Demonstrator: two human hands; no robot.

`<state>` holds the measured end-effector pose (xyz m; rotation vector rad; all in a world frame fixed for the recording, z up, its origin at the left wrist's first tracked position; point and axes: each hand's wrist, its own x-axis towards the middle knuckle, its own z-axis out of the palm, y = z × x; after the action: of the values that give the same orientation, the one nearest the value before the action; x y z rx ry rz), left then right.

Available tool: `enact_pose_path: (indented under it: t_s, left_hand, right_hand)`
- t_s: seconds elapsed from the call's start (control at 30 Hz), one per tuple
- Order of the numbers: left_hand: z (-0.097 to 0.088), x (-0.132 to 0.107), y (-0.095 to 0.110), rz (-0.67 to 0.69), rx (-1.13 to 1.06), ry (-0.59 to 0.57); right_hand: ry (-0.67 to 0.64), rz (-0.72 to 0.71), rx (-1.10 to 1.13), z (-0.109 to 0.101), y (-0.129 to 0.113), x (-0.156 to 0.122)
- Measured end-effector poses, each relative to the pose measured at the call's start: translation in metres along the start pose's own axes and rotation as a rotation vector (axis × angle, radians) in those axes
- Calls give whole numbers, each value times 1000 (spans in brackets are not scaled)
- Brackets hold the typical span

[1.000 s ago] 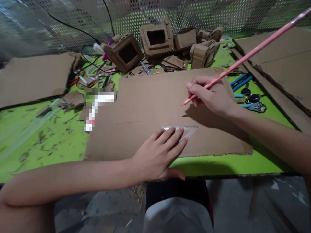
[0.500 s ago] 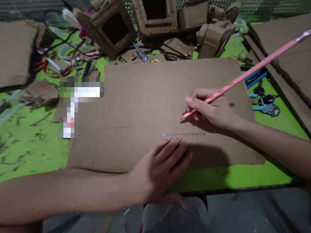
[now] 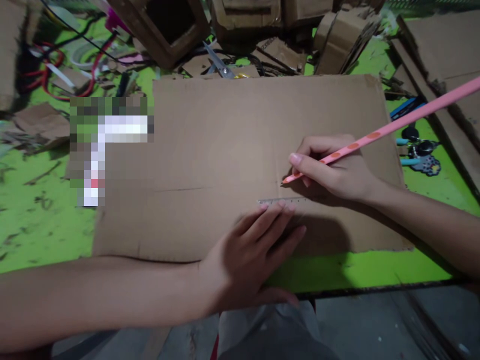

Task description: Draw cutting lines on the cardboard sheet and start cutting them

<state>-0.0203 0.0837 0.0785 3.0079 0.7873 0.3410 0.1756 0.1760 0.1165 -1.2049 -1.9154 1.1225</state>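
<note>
A large flat cardboard sheet (image 3: 210, 135) lies on the green table, with a faint pencil line running across its left half. My left hand (image 3: 258, 250) rests on the sheet's near part, fingers stretched out over a small clear ruler (image 3: 298, 200); only the ruler's far edge shows beyond the fingertips. Pinched in my right hand (image 3: 330, 162) is a long pink pencil (image 3: 405, 119) with orange spots. Its tip is at or just above the cardboard, a little beyond the ruler.
Scissors (image 3: 221, 65) lie behind the sheet, near a cardboard box with a square opening (image 3: 165, 50) and cardboard scraps (image 3: 279, 54). Keys with a paw-shaped charm (image 3: 425, 164) sit at the right. More cardboard (image 3: 450, 50) leans in at far right. A blurred-out white object (image 3: 123, 125) is at left.
The view has tilted down and closer. My left hand and the ruler have shifted slightly right, and the pencil tip stays near the same spot, the pencil lying a bit flatter.
</note>
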Motion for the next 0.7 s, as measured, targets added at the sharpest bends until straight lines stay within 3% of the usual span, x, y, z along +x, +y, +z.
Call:
enact_pose_path:
  t_s: [0.7]
  left_hand:
    - [-1, 0, -1, 7, 17, -18]
  right_hand:
    - [-41, 10, 38, 0, -2, 1]
